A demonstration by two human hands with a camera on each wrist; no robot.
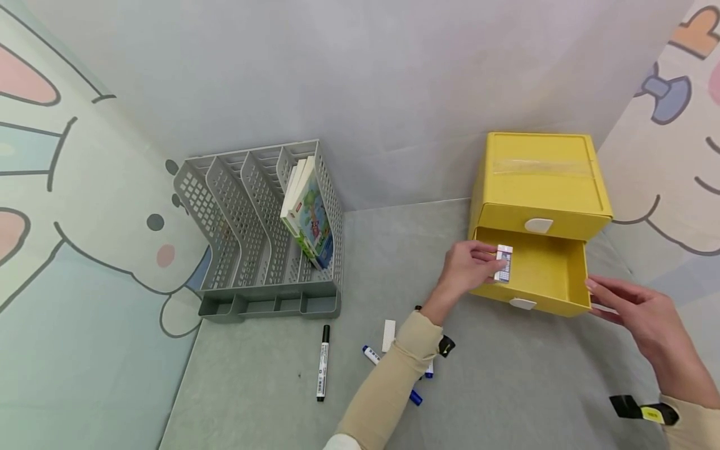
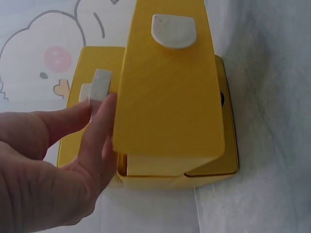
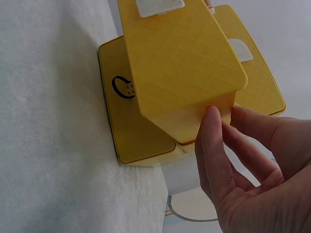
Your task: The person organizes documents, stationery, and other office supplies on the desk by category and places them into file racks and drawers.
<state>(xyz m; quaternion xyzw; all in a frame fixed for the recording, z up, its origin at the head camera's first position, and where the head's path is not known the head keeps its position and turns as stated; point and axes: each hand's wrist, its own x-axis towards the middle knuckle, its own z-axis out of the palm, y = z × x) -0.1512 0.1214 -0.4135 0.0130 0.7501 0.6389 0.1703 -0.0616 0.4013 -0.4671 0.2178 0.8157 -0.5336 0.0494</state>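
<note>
My left hand (image 1: 469, 265) pinches a small white eraser (image 1: 504, 262) with a printed sleeve between thumb and fingers. It holds the eraser over the left side of a pulled-out yellow drawer (image 1: 548, 265). In the left wrist view the eraser (image 2: 100, 85) stands up from the fingertips, beside the drawer front (image 2: 170, 97). At the drawer's right side, my right hand (image 1: 641, 312) holds the wall, thumb near the rim and fingers against the outside. The right wrist view shows these fingers (image 3: 214, 141) at the drawer's side. White tabs mark both drawer fronts.
The yellow drawer box (image 1: 542, 169) stands against the back wall, its upper drawer closed. Left of it is a grey file rack (image 1: 270, 290) with several books (image 1: 309, 212). A black marker (image 1: 322, 362), a white block (image 1: 389, 335) and blue-capped markers (image 1: 371, 355) lie on the table.
</note>
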